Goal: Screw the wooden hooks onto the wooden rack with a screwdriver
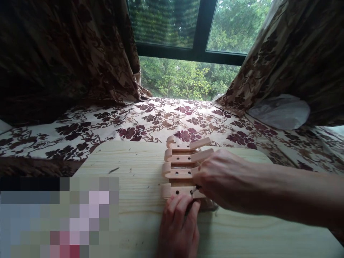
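A pale wooden rack (183,173) with several curved, hook-like pieces lies near the middle of the board. Dark screw heads show in pairs along its slats. My left hand (178,224) grips the near end of the rack, fingertips pressed on the wood beside the nearest slat. My right hand (215,175) is closed over the rack's right side around what looks like a screwdriver (195,190). Its thin shaft slants down to the right-hand screw of the nearest slat; the handle is hidden in my fist. The right hand also covers part of the right-side wooden pieces.
Under the rack is a light wooden board (129,182) with small dark scraps (114,170) on its left. Floral cloth (161,122) spreads behind it towards the window. A translucent plastic bag (281,111) sits at the right by the curtain (268,61). Pixelation hides the lower left.
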Demonstrator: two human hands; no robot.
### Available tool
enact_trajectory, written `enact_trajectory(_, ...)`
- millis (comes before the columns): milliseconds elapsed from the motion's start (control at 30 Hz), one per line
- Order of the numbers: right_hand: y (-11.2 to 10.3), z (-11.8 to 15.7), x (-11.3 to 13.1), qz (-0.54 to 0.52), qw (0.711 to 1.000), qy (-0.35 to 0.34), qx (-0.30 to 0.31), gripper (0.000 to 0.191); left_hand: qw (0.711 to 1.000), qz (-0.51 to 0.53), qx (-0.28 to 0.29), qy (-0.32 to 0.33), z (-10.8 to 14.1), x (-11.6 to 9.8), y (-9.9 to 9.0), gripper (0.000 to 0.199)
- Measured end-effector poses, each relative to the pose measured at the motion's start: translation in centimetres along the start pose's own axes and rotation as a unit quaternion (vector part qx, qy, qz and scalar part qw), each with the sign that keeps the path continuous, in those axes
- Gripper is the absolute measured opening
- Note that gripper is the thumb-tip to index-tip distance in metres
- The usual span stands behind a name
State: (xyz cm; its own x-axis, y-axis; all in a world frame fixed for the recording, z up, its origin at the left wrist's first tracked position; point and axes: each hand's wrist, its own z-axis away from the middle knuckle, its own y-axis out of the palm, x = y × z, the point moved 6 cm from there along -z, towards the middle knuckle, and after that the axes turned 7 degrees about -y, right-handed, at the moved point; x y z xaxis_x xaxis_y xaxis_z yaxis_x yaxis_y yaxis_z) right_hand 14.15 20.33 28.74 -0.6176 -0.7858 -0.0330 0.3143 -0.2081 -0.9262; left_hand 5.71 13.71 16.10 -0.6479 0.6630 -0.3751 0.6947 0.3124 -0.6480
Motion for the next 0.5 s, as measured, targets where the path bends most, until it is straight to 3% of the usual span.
enact_trajectory(133,-0.8,0.5,-0.5,-0.01,0.998,0.05,0.029,0.015,1.0,0.0,0.002,0.009,-0.2,-0.1,-0.1,0.04)
enact_trajectory(367,0.0,0.4,1.3,0.073,0.991,-0.079,-0.073,0.02,1.0,0.007,0.005,0.006,0.0,-0.2,-0.2,0.037)
enact_trajectory(500,-0.2,-0.4,0.8,0.013,0.998,-0.062,-0.008,0.02,1.0,0.005,0.011,0.012,0.2,0.0,-0.1,0.038)
